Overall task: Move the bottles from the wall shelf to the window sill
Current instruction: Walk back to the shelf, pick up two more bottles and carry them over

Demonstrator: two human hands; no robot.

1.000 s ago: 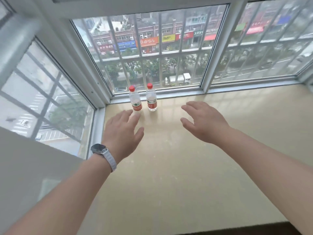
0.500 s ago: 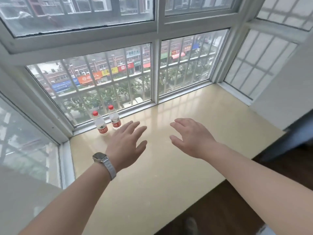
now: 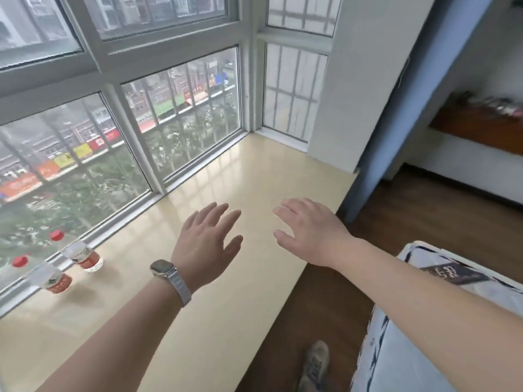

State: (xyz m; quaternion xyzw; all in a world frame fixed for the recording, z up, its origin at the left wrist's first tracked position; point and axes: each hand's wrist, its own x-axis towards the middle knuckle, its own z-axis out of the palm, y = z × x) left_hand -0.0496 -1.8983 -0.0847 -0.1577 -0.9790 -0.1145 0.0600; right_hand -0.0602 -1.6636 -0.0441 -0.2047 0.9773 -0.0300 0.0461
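Starting nearest the camera: a shoe [image 3: 315, 363] on the dark wood floor [image 3: 424, 216] at the bottom, and a white bed [image 3: 418, 352] with dark scribbly print at the near right corner. Both bare forearms reach out over the cream window sill [image 3: 226, 292]. Left hand [image 3: 208, 244] is spread wide, palm down, holding nothing, with a watch [image 3: 162, 270] on a pale band at the wrist. Right hand [image 3: 308, 230] is the same deal, fingers loose and apart, empty, hanging over the sill's right edge.

Off to the left, well away from both hands, the two bottles [image 3: 83, 254] stand on the sill right up against the window frame, red caps, red labels, side by side with a small gap. They look tilted, but that could be the wide lens.

Farther right there's a blue curtain [image 3: 396, 114] and a brown shelf [image 3: 478, 128] on the wall, stuff on it too blurry to make out. Beyond the glass, trees and shop signs.
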